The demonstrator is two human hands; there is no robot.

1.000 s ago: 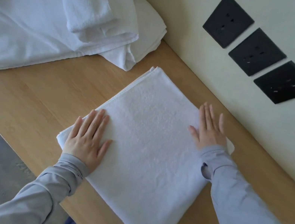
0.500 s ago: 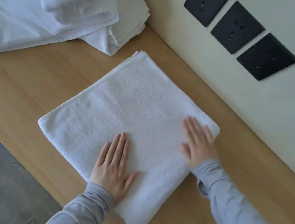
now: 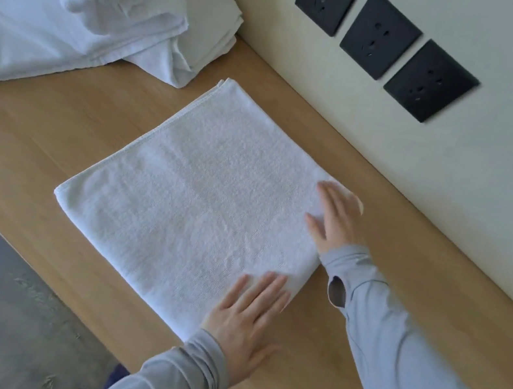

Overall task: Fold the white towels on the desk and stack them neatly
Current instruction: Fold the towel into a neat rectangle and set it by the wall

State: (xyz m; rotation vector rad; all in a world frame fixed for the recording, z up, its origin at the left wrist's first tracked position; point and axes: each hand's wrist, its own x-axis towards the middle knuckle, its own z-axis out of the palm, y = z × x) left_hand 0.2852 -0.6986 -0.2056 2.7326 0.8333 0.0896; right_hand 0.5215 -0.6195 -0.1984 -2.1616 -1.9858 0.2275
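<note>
My left hand [image 3: 246, 323] has slid from the middle of the folded towel [image 3: 198, 204] to its near right edge, while my right hand [image 3: 336, 218] has hardly shifted. The left lies flat and holds nothing, with straight fingers on the cloth and the thumb on the desk [image 3: 52, 141]. Most of the towel spreads away at its 11 o'clock. Farther on, at 1 o'clock from the left, my right hand rests flat on the towel's right corner, fingers loosely spread and gripping nothing. The towel stretches off at its 9 o'clock. Beyond, at the towel's 11 o'clock and apart from it, lies the heap of unfolded towels [image 3: 75, 8]. Three black sockets [image 3: 384, 42] sit on the wall at 1 o'clock.
</note>
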